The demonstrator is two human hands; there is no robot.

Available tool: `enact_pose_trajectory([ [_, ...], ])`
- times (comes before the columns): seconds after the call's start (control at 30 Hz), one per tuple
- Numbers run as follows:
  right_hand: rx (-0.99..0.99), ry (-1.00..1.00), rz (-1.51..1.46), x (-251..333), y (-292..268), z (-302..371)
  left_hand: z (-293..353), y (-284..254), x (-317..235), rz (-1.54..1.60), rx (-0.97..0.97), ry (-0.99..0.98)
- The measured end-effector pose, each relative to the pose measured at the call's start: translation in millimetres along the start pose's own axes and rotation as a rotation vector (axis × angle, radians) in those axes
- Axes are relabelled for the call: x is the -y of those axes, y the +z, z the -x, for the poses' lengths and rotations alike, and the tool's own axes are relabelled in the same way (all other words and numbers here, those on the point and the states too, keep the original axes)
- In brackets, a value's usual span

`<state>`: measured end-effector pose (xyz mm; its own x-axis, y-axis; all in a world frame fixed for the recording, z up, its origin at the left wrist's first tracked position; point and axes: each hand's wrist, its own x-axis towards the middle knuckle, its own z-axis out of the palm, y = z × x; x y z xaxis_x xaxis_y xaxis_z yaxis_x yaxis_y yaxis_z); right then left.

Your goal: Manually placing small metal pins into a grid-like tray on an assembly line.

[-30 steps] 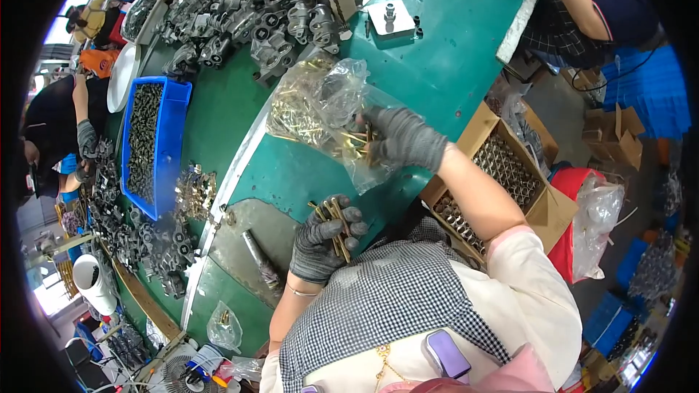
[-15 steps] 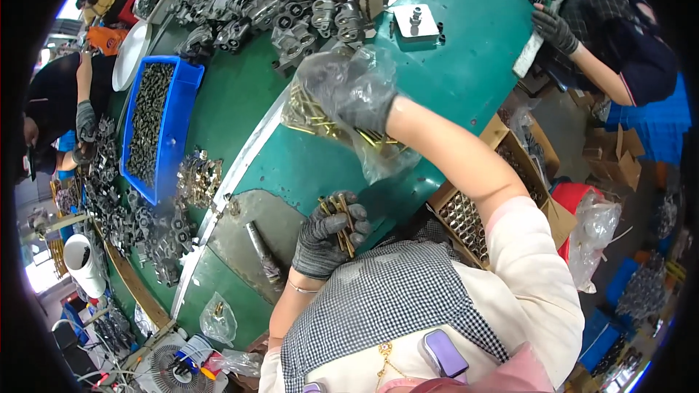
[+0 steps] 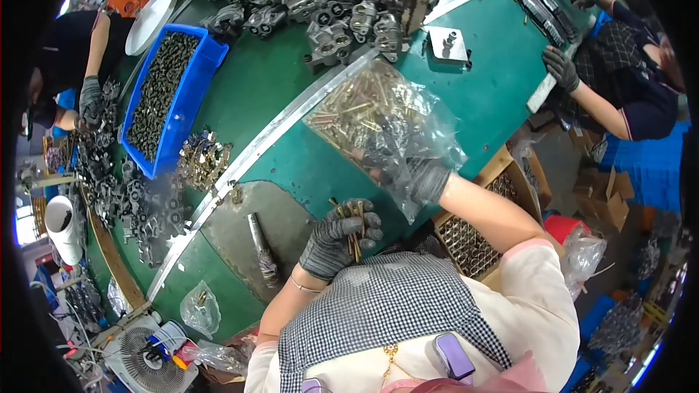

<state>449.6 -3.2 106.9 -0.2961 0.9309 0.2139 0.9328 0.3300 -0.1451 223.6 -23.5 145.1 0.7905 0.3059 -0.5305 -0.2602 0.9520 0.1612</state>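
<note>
Near my apron, my left hand (image 3: pixel 335 240) in a dark grey knit glove is closed round several gold-coloured pins (image 3: pixel 357 227), which stick up between the fingers. A clear plastic bag (image 3: pixel 444 138) lies on the green table ahead of me, and many more long, thin gold-coloured pins (image 3: pixel 349 113) show through it. At the bag's near right end is my gloved right hand (image 3: pixel 427 178). Plastic covers its fingers, so their grip is hidden.
Grey metal castings (image 3: pixel 313 0) are heaped at the back. A blue bin (image 3: pixel 207 65) of small parts stands left, beside loose brass-coloured pieces (image 3: pixel 205 160). A metal rod-like tool (image 3: pixel 261 244) lies near my left arm. An open carton (image 3: pixel 473 236) stands right. Co-workers' gloved hands (image 3: pixel 561 67) work at both sides.
My right hand has moved back toward me, from over the bag's far part to its near right end. The bag lies more spread out. My left hand keeps its pins.
</note>
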Motion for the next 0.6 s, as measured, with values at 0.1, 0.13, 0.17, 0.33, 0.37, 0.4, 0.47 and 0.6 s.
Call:
enact_pose_trajectory([
  [0.1,0.001,-0.02,0.037,8,-3,2,-5,-10,3,0.052,0.019,-0.002],
  [0.13,0.004,-0.026,0.04,6,2,-7,-5,-11,2,0.069,0.031,-0.013],
  [0.17,0.074,0.005,-0.02,-3,14,-24,-8,-10,-2,0.07,0.036,-0.013],
  [0.33,0.155,0.055,-0.106,-18,36,-69,-2,-3,-10,0.043,0.031,0.066],
  [0.37,0.121,0.057,-0.087,-18,36,-72,0,-2,-10,0.025,0.024,0.07],
  [0.4,0.119,0.053,-0.084,-18,32,-68,1,-2,-11,0.005,0.018,0.072],
  [0.47,0.198,-0.087,-0.248,-16,18,-49,8,-7,-12,0.007,0.011,0.082],
  [0.6,0.149,-0.171,-0.229,2,-30,-31,12,-13,-7,0.021,-0.008,0.078],
])
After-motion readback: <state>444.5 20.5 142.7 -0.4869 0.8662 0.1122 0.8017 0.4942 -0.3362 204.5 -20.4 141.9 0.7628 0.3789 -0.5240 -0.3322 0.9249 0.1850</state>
